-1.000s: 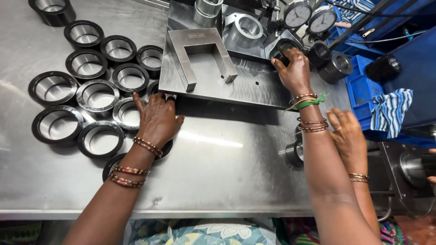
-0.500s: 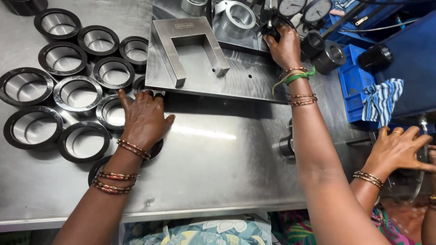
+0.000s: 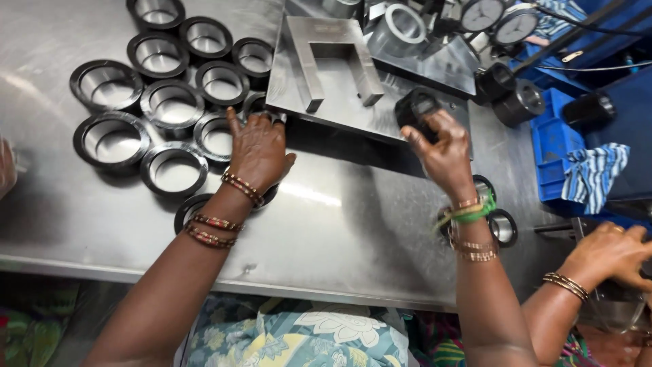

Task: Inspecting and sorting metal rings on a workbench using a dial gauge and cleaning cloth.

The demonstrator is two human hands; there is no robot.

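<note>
Over the steel tabletop (image 3: 339,224), your right hand (image 3: 445,153) grips a dark bearing ring (image 3: 415,109) beside the U-shaped gauge block (image 3: 333,58); your left hand (image 3: 258,146) lies spread, fingers flat on the grouped rings (image 3: 170,105). Judged step: gauging; next demands careful seating.

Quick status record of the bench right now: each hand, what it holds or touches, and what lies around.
left hand: flat on the steel table, over dark metal rings
right hand: lifted, gripping one dark ring
fixture plate: with a U-shaped block, behind both hands
dial gauges: top right
other person's hand: lower right, apart
striped cloth: right edge
</note>
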